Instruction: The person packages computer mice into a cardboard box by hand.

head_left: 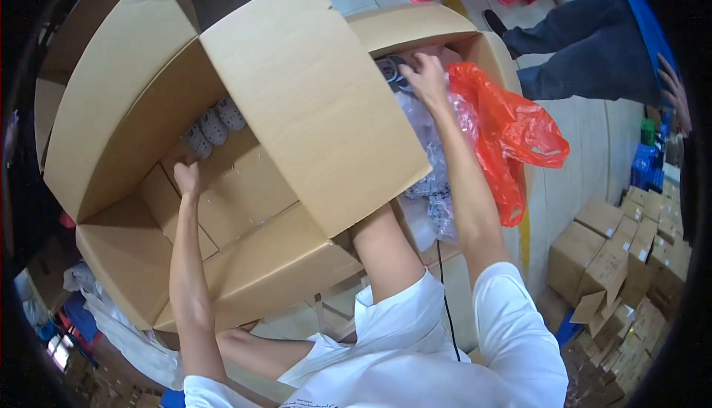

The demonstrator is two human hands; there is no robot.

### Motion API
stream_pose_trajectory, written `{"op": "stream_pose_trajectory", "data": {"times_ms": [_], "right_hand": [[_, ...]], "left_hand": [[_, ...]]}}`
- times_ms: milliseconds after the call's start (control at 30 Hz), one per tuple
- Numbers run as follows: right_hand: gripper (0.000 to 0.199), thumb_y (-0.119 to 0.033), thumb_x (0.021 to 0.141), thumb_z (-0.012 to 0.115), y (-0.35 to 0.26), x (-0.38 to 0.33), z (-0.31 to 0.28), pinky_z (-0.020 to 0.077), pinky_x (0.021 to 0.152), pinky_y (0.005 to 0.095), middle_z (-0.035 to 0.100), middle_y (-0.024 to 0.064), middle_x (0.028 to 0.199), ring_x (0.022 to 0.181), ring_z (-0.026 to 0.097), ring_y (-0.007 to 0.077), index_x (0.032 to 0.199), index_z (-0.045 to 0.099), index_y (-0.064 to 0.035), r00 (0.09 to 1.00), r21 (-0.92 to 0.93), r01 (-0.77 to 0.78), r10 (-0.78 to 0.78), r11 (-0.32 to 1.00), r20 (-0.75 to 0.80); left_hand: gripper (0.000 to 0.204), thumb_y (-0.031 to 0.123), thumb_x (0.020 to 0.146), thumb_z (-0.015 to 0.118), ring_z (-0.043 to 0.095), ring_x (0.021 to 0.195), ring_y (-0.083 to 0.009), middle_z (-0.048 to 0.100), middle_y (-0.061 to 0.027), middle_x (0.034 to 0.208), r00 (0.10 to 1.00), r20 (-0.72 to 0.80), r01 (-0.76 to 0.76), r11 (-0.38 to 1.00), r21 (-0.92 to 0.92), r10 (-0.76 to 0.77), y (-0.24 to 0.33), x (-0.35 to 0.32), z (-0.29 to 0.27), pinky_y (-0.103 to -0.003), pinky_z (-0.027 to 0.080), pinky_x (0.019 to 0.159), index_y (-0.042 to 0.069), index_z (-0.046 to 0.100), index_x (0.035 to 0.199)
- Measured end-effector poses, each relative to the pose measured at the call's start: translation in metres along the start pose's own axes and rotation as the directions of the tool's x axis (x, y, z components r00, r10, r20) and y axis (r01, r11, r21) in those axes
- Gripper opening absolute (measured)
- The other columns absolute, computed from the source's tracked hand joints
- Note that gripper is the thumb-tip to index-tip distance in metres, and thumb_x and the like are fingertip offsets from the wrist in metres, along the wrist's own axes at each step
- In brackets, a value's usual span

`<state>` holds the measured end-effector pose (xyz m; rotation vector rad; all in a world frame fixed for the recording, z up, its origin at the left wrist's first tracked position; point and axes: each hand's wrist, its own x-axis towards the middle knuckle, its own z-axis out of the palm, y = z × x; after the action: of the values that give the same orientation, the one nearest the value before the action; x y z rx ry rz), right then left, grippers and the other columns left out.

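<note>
The broad cardboard flap (pixel 308 104) stands out between two open cartons, and everything else sorts itself around it. Left of the flap is the deep carton (pixel 248 285), where a row of pale grey, speckled shoes (pixel 214 127) lies against the far wall, with much bare cardboard nearer the person. The left hand (pixel 187 176) reaches in there, fingers curled in tightly, just beside the nearest shoe; whether it grips anything, I cannot tell.

Right of the flap is the second carton (pixel 404 24), holding clear plastic wrapping (pixel 434 137) with patterned pieces showing through and a red plastic bag (pixel 512 141) spilling over the side. The right hand (pixel 426 80) is bent over a dark item with pale edging (pixel 389 70) close to the flap's edge, its fingers partly curled — the hold itself is hidden, so I cannot say if it grasps or only touches.

The step in hand looks like handling shoes in both cartons at once, one hand on each side of the flap. The next move probably calls for a sure grip on each side — and for keeping the right forearm clear of the loose red bag.
</note>
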<state>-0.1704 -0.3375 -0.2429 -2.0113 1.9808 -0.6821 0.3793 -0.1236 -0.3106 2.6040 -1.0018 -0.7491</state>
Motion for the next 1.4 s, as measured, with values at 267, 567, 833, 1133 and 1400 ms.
{"op": "stream_pose_trajectory", "data": {"times_ms": [267, 567, 833, 1133, 1400], "right_hand": [[0.033, -0.029, 0.084, 0.062, -0.028, -0.015, -0.012, 0.0497, 0.073, 0.0459, 0.068, 0.0236, 0.084, 0.077, 0.063, 0.0406, 0.084, 0.068, 0.0035, 0.937, 0.071, -0.262, 0.236, 0.962, 0.258], [0.019, -0.017, 0.081, 0.066, 0.021, -0.035, -0.047, 0.0509, 0.069, 0.0412, 0.067, 0.0173, 0.079, 0.069, 0.063, 0.0354, 0.085, 0.064, 0.0018, 0.921, 0.292, -0.036, 0.145, 0.956, -0.361], [0.005, -0.003, 0.081, 0.061, -0.135, -0.203, -0.220, 0.0497, 0.062, 0.0230, 0.058, 0.0016, 0.072, 0.062, 0.049, 0.0105, 0.085, 0.059, -0.0026, 0.840, 0.768, -0.543, 0.215, 0.339, 0.499], [0.008, -0.005, 0.090, 0.059, -0.069, -0.232, -0.255, 0.0505, 0.066, 0.0233, 0.065, 0.0055, 0.083, 0.069, 0.059, 0.0120, 0.095, 0.064, -0.0008, 0.874, 0.856, -0.391, 0.430, 0.339, 0.229], [0.030, -0.024, 0.091, 0.063, 0.086, -0.128, -0.239, 0.0519, 0.082, 0.0294, 0.066, 0.0071, 0.106, 0.090, 0.061, 0.0180, 0.116, 0.062, -0.0069, 0.943, 0.436, -0.316, 0.328, 0.843, 0.048]], "left_hand": [[0.025, 0.013, 0.086, 0.063, 0.057, 0.084, -0.0167, 0.062, -0.0102, 0.096, 0.992, 0.090, -0.065, 0.959, -0.276, 0.093, 0.017, -0.125, -0.100, -0.028, 0.048, 0.076, -0.002, 0.059, 0.106], [0.011, 0.006, 0.091, 0.057, 0.059, 0.083, -0.0144, 0.063, -0.0077, 0.094, 0.960, -0.202, -0.279, 0.748, -0.602, 0.196, 0.062, -0.264, -0.133, -0.026, 0.050, 0.077, 0.000, 0.061, 0.099], [0.033, 0.008, 0.090, 0.060, 0.065, 0.095, -0.0297, 0.062, -0.0190, 0.107, 0.957, 0.017, -0.042, 0.197, -0.979, 0.289, 0.212, -0.450, -0.086, -0.037, 0.055, 0.080, -0.002, 0.051, 0.120], [0.030, 0.002, 0.076, 0.061, 0.066, 0.081, -0.0327, 0.066, -0.0194, 0.092, 0.856, 0.464, 0.482, -0.024, -0.876, 0.228, 0.170, -0.461, -0.061, -0.041, 0.055, 0.076, 0.002, 0.057, 0.106], [0.027, -0.002, 0.072, 0.060, 0.067, 0.076, -0.0373, 0.066, -0.0254, 0.085, 0.780, 0.598, 0.578, 0.157, -0.801, 0.183, 0.140, -0.472, -0.059, -0.042, 0.056, 0.074, -0.004, 0.057, 0.099]]}}
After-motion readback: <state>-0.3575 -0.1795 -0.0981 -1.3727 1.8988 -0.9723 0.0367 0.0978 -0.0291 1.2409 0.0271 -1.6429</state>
